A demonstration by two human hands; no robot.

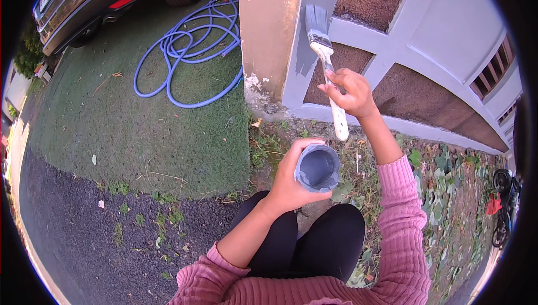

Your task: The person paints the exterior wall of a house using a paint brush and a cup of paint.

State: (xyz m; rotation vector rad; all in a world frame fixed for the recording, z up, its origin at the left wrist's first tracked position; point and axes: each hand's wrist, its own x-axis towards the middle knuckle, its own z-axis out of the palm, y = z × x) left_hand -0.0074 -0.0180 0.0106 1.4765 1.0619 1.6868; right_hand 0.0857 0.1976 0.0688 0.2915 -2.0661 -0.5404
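My right hand [353, 92] grips the white handle of a paintbrush [326, 53], fingers closed around its middle. The brush's grey-coated bristles press against the upright edge of a panelled wall [398, 42], where darker grey wet paint [304, 56] shows on the lighter surface. Held in front of my knees, a cup of grey paint [318, 169] sits in my left hand [288, 179], which wraps around its side. Grey smears coat the cup's rim and inner wall.
A coiled blue hose [168, 53] lies on green turf at the left. Beyond it stands a parked car [106, 2]. A bare, peeling pillar end [269, 30] adjoins the painted edge. Low weeds and leaves [448, 204] cover the ground at right.
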